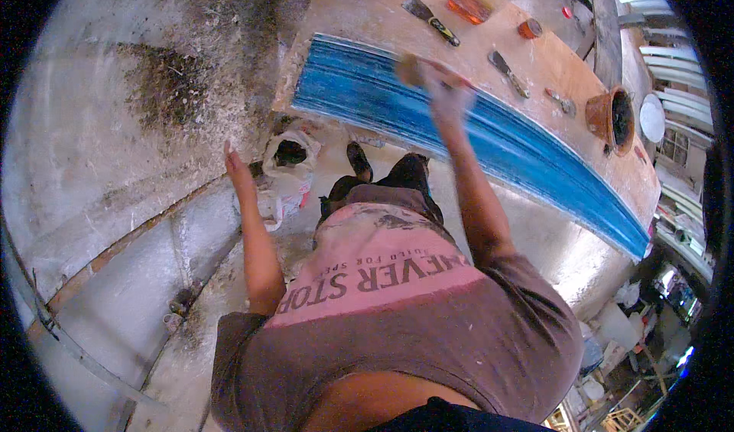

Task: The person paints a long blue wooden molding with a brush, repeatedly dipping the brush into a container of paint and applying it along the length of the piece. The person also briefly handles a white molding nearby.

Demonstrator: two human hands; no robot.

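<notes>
My right hand (pixel 447 95) is closed around a paintbrush (pixel 410 70), both smeared by motion. The brush has pale brown bristles and what looks like a reddish handle. It is over the far edge of a long board (pixel 474 134) streaked in blue, towards the board's left end. The board lies along the near side of a wooden worktable (pixel 527 42). Off to the left, my left hand (pixel 238 168) is held out away from the board, fingers stretched and nothing in them. A white sack (pixel 294 173) stands on the floor just right of that hand.
On the table beyond the board lie a scraper (pixel 432 21), a second scraper (pixel 508 74), an orange-red container (pixel 469 7), a small orange-brown jar (pixel 529 28) and a brush-like tool (pixel 562 102). A brown bucket (pixel 610 118) stands at the right. A stained wall (pixel 92 164) rises left.
</notes>
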